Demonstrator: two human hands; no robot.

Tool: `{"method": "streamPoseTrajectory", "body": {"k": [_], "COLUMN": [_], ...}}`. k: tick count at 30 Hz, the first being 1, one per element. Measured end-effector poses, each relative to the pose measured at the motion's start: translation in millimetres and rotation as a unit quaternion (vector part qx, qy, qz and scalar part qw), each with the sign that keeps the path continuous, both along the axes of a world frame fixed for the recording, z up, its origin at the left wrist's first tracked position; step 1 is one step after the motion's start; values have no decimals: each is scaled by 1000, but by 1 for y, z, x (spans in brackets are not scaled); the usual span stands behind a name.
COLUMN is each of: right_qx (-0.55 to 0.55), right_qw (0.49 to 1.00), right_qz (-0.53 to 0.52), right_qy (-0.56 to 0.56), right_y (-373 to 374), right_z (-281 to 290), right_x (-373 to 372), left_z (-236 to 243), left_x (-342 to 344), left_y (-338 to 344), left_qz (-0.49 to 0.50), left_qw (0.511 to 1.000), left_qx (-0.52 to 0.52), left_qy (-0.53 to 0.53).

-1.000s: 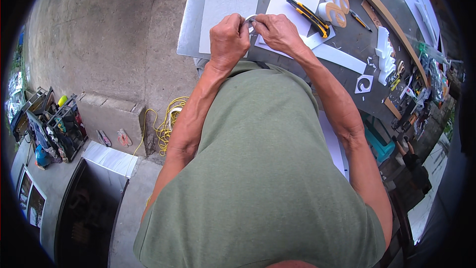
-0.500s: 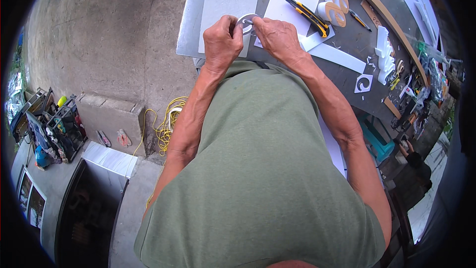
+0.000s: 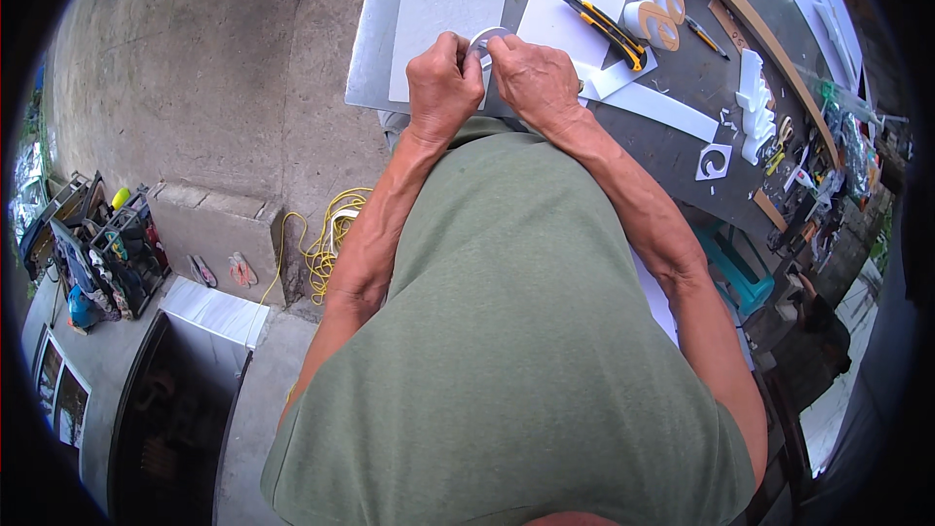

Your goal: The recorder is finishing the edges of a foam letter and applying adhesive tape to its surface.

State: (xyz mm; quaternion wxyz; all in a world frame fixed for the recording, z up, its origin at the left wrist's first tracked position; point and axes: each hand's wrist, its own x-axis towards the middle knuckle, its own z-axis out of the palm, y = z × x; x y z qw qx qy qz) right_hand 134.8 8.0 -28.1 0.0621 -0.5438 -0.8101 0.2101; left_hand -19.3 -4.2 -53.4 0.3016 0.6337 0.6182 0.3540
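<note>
Both my hands meet over the near edge of the table, in front of my green shirt. My left hand (image 3: 445, 83) is closed, pinching a small white curved piece (image 3: 489, 35) that looks like a cut-out letter. Against the other side of that piece, my right hand (image 3: 536, 80) is curled with its fingers together. A small greenish end (image 3: 581, 86) shows past the right hand's outer side, perhaps part of a slim tool; the fingers hide the rest. Just beyond that hand lies a yellow and black utility knife (image 3: 611, 33) on white sheets (image 3: 555, 12).
Tan-faced white letters (image 3: 658, 25), a pen-like tool (image 3: 706, 39) and a white strip (image 3: 662, 112) lie on the grey table (image 3: 672, 170). Scissors (image 3: 782, 132) and clutter crowd its right side. A teal stool (image 3: 742, 273) stands below; yellow cord (image 3: 326, 253) coils on the floor at left.
My right hand has rolled over and shifted slightly left, closer to my left hand. The white curved piece has tilted and shows less of its face. The greenish end has come into view.
</note>
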Motion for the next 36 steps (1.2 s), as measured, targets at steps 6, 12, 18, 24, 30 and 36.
{"method": "streamPoseTrajectory", "body": {"k": [6,12,18,24,30,36], "right_qx": [5,1,2,27,-3,-92], "right_qw": [999,998,1000,999,999,990], "right_qz": [6,-46,-25,-34,-42,-86], "right_qy": [-42,51,18,13,32,70], "right_y": [0,5,2,7,10,9], "right_z": [-5,-12,-6,-8,-4,-3], "right_x": [-3,2,-3,1,3,6], "left_z": [-2,-5,-2,-2,0,3], "left_x": [1,1,2,5,5,4], "left_y": [5,4,5,2,4,3], "left_qz": [10,11,9,2,-4,-22], "left_qw": [1000,1000,1000,999,999,998], "left_qx": [2,13,19,32,48,54], "left_qy": [16,6,20,25,15,14]}}
